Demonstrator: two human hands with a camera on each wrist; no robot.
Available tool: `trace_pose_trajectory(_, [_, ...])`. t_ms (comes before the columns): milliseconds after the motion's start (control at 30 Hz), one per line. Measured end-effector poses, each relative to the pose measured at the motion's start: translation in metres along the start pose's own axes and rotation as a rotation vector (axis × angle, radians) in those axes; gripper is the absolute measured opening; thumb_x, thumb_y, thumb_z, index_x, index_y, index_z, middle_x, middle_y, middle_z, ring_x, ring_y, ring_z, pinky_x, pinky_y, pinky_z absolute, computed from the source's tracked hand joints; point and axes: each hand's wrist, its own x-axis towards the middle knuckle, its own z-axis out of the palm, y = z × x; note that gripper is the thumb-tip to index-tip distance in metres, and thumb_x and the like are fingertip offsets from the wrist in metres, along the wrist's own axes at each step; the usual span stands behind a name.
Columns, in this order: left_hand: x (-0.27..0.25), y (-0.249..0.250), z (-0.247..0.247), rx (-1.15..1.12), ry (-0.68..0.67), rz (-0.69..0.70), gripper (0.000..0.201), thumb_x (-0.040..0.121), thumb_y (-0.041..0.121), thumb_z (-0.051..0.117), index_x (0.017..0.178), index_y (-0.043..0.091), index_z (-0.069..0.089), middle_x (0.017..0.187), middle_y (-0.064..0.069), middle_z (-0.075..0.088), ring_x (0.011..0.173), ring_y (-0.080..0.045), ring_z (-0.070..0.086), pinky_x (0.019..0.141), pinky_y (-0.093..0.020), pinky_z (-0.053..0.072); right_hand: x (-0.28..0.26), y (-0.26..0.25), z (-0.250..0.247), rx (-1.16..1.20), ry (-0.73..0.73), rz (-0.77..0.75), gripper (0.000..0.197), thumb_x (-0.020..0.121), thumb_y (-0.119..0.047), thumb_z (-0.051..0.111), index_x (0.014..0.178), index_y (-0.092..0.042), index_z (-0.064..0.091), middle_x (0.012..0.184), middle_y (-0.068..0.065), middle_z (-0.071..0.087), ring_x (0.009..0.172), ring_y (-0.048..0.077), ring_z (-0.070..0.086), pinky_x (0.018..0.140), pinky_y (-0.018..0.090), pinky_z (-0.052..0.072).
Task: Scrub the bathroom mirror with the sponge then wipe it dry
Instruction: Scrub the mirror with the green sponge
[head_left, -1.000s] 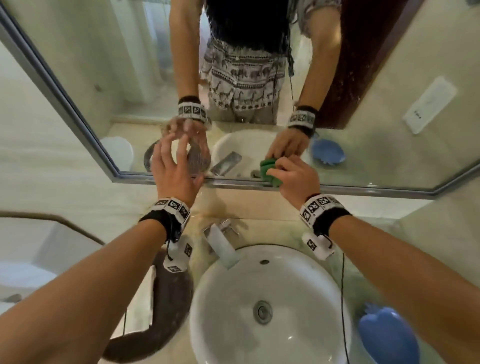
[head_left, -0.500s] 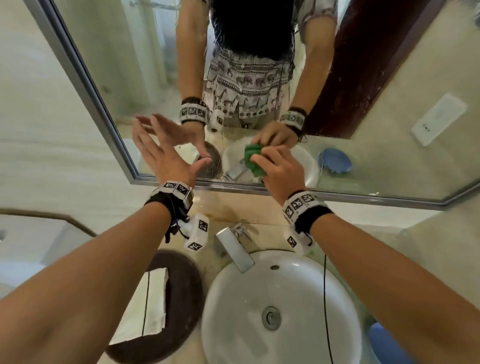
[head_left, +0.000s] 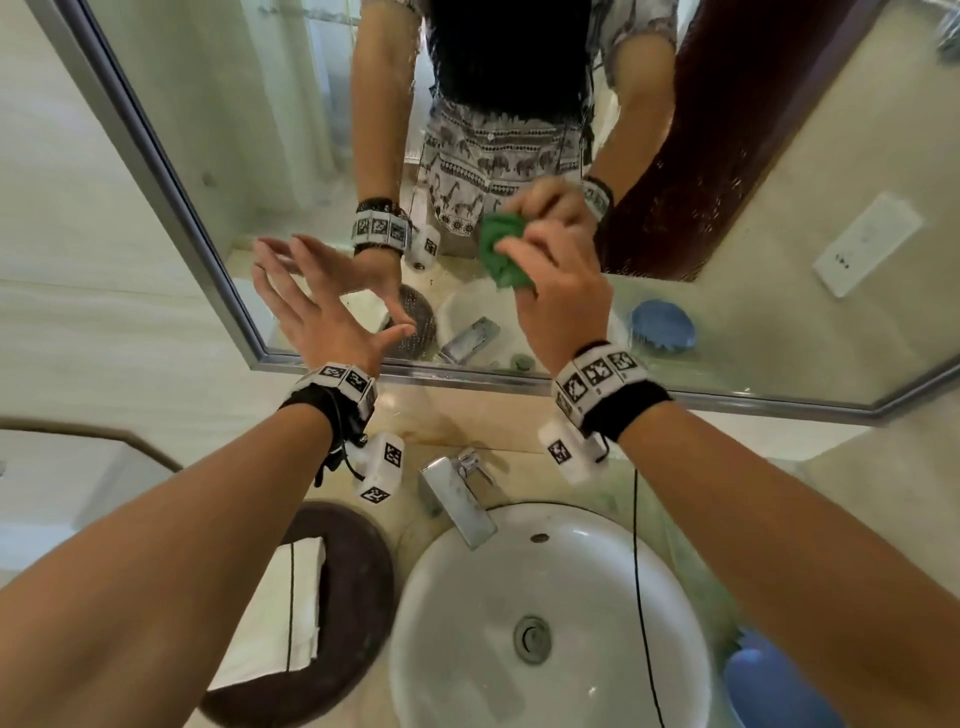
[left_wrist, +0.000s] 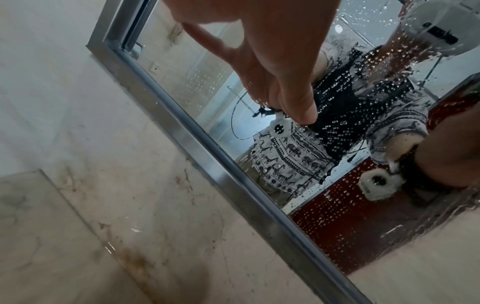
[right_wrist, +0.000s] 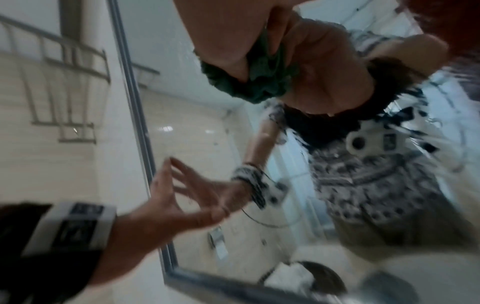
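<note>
- R hand (head_left: 558, 306) clenched round green sponge (head_left: 501, 254), pressing it on the mirror (head_left: 234, 130) glass, lower-middle area, above the tap's reflection.
- L hand (head_left: 317, 306) holds nothing, fingers spread straight, raised at lower-left part of the glass near the frame corner; can't tell if fingertips touch the glass.
- L wrist view: thumb (left_wrist: 298, 107) in front of wet glass, droplets all over the pane (left_wrist: 337, 127). R wrist view blurred, sponge (right_wrist: 259, 82) bunched in the fingers.
- Change vs 1 s ago: sponge was down at the bottom frame edge, now higher up the glass & a bit further right; 0.5 s ago it sat in between. L hand has opened wider and slid left toward the frame.
- Meaning: scrub stroke working upward from the bottom edge; scrub phase early, most of the glass prob. not covered yet.
- Folded white cloth (head_left: 275, 613) lies on dark round tray (head_left: 353, 566) left of the sink (head_left: 571, 571), untouched: dry-wipe not started.
- Tap (head_left: 457, 493) behind the sink; blue thing (head_left: 769, 680) at its right.
</note>
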Motion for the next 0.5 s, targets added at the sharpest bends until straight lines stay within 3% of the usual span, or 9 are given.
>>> trace_pose_trajectory(67, [-0.001, 0.0, -0.002, -0.002, -0.009, 0.0, 0.151, 0.049, 0.075, 0.08, 0.157, 0.004, 0.002, 0.16, -0.029, -0.007, 0.147, -0.047, -0.008, 0.117, -0.047, -0.003, 0.014, -0.009, 0.004, 0.01, 0.082, -0.01, 0.027, 0.091, -0.02, 0.053, 0.105, -0.01, 0.073, 0.104, 0.006, 0.069, 0.091, 0.025, 0.061, 0.069, 0.025, 0.053])
trace_pose_trajectory(133, [-0.001, 0.002, -0.003, -0.005, -0.028, -0.01, 0.151, 0.051, 0.071, 0.083, 0.157, 0.006, -0.003, 0.16, -0.028, -0.011, 0.147, -0.046, -0.011, 0.119, -0.049, 0.0, 0.008, -0.011, 0.015, -0.039, 0.073, -0.089, 0.029, 0.093, -0.017, 0.054, 0.116, -0.012, 0.07, 0.112, 0.006, 0.068, 0.097, 0.024, 0.059, 0.075, 0.028, 0.055])
trace_pose_trajectory(200, [-0.001, 0.004, -0.003, -0.006, -0.039, -0.026, 0.151, 0.052, 0.067, 0.085, 0.156, 0.007, -0.005, 0.16, -0.027, -0.014, 0.147, -0.046, -0.013, 0.121, -0.051, 0.003, -0.017, -0.005, 0.032, -0.102, -0.038, -0.189, 0.034, 0.092, -0.015, 0.061, 0.126, -0.016, 0.064, 0.119, 0.004, 0.065, 0.104, 0.023, 0.054, 0.08, 0.031, 0.054])
trace_pose_trajectory(300, [0.0, 0.004, -0.003, -0.001, -0.039, -0.028, 0.151, 0.052, 0.067, 0.086, 0.156, 0.006, -0.005, 0.159, -0.027, -0.014, 0.147, -0.046, -0.014, 0.12, -0.049, 0.0, -0.066, 0.002, 0.055, -0.11, -0.239, -0.286, 0.043, 0.087, -0.007, 0.067, 0.128, -0.016, 0.062, 0.121, 0.004, 0.062, 0.108, 0.023, 0.049, 0.083, 0.034, 0.053])
trace_pose_trajectory(400, [0.0, 0.002, -0.002, 0.005, -0.037, -0.026, 0.152, 0.051, 0.068, 0.085, 0.156, 0.005, -0.004, 0.159, -0.028, -0.014, 0.147, -0.046, -0.013, 0.119, -0.049, -0.002, -0.099, 0.004, 0.063, -0.077, -0.425, -0.302, 0.047, 0.077, -0.003, 0.065, 0.122, -0.015, 0.065, 0.119, 0.004, 0.061, 0.105, 0.023, 0.044, 0.072, 0.034, 0.055])
trace_pose_trajectory(500, [0.001, 0.002, -0.003, 0.011, -0.06, -0.026, 0.151, 0.052, 0.069, 0.083, 0.156, 0.005, -0.006, 0.159, -0.028, -0.015, 0.146, -0.047, -0.015, 0.121, -0.057, 0.006, -0.111, 0.006, 0.063, -0.046, -0.573, -0.303, 0.052, 0.067, -0.003, 0.075, 0.117, -0.014, 0.067, 0.116, 0.003, 0.061, 0.1, 0.024, 0.047, 0.071, 0.035, 0.054])
